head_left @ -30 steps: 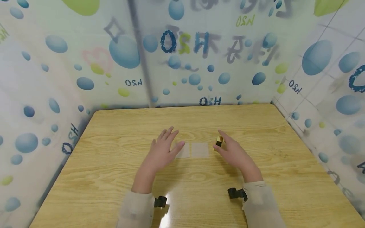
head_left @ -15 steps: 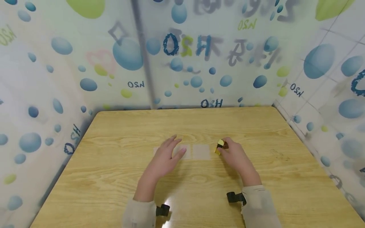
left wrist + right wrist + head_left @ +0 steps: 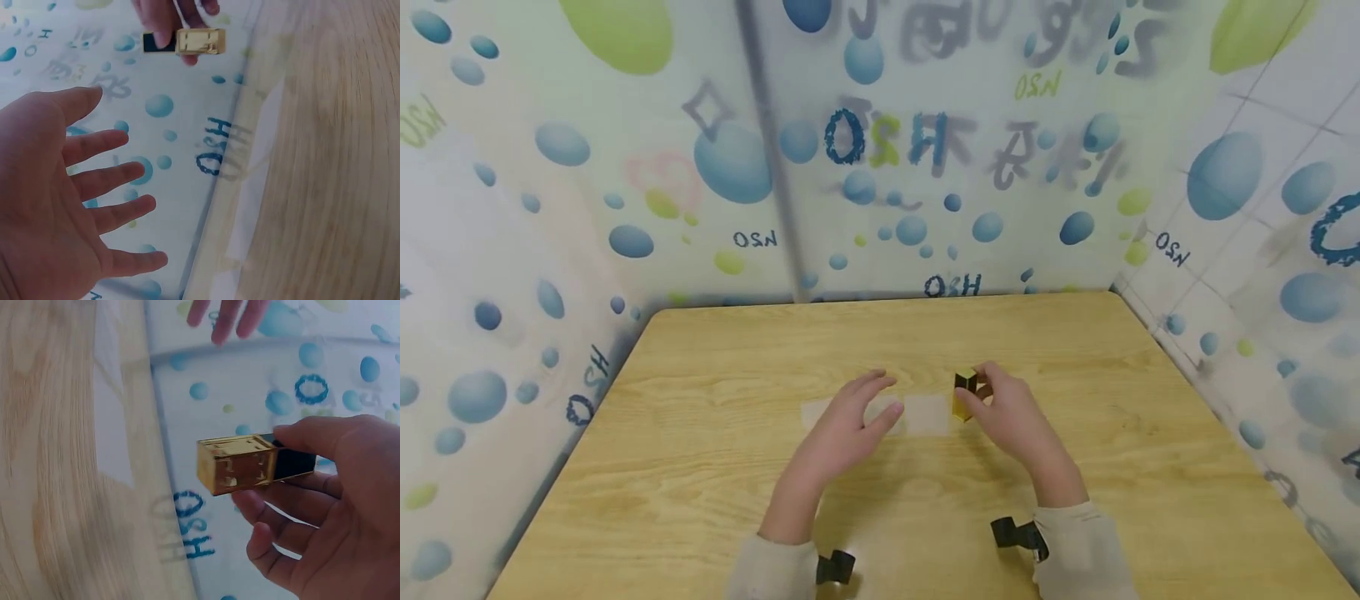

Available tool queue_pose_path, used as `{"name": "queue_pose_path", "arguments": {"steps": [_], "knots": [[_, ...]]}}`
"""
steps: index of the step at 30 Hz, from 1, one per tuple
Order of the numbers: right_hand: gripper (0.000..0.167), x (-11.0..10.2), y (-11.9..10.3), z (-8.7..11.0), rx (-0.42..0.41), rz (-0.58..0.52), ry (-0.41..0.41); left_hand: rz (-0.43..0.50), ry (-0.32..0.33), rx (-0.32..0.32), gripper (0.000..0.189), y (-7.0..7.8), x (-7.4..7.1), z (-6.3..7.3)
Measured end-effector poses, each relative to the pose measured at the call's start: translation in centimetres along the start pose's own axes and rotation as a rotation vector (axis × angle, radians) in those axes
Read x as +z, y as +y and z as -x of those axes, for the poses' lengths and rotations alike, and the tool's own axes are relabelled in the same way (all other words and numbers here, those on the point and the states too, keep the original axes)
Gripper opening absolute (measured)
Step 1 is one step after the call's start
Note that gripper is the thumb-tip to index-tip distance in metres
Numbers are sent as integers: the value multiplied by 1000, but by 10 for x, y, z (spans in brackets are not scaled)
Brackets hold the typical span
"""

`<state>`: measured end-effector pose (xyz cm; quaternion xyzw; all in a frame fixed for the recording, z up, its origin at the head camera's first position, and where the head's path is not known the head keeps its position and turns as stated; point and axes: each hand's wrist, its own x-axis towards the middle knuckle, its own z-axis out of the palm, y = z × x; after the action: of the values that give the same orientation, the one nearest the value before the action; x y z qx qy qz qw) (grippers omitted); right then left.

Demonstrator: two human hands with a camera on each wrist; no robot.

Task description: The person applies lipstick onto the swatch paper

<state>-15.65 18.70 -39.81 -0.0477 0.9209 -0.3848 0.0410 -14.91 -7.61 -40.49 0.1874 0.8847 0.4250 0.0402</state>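
In the head view my right hand (image 3: 1017, 421) pinches a small gold-and-black rectangular block (image 3: 961, 408) between thumb and fingers. The block stands nearly upright, gold end down, just beside the rightmost pale square (image 3: 927, 415). Seen from the right wrist, the thumb presses the black half while the shiny gold half (image 3: 240, 465) sticks out free of the fingers. My left hand (image 3: 848, 429) holds nothing; its fingers are spread in the left wrist view, palm (image 3: 50, 206) facing the right hand. It hovers over the pale squares and partly hides them.
Pale squares lie in a row on the wooden table (image 3: 700, 467), another one (image 3: 817, 410) showing left of my left hand. A patterned wall covering (image 3: 865, 225) rises behind the table's far edge and along both sides. Each wrist wears a black camera mount (image 3: 1017, 533).
My right hand has closed its pinch on the block, turned it more upright and brought it left toward the squares. My left hand has shifted slightly right, still spread.
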Motion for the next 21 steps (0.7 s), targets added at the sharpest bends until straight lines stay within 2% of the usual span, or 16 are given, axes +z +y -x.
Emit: {"name": "queue_pose_path", "arguments": {"steps": [4, 8, 14, 21], "knots": [[46, 11, -13, 6, -57, -34, 21, 67, -15, 31, 52, 5, 1, 2], [35, 21, -25, 11, -116, -57, 19, 114, -10, 17, 52, 10, -1, 5], [34, 25, -41, 19, -224, -43, 42, 173, -7, -5, 52, 14, -1, 4], [32, 24, -52, 21, -353, -48, 61, 260, 22, 53, 45, 17, -2, 1]]}}
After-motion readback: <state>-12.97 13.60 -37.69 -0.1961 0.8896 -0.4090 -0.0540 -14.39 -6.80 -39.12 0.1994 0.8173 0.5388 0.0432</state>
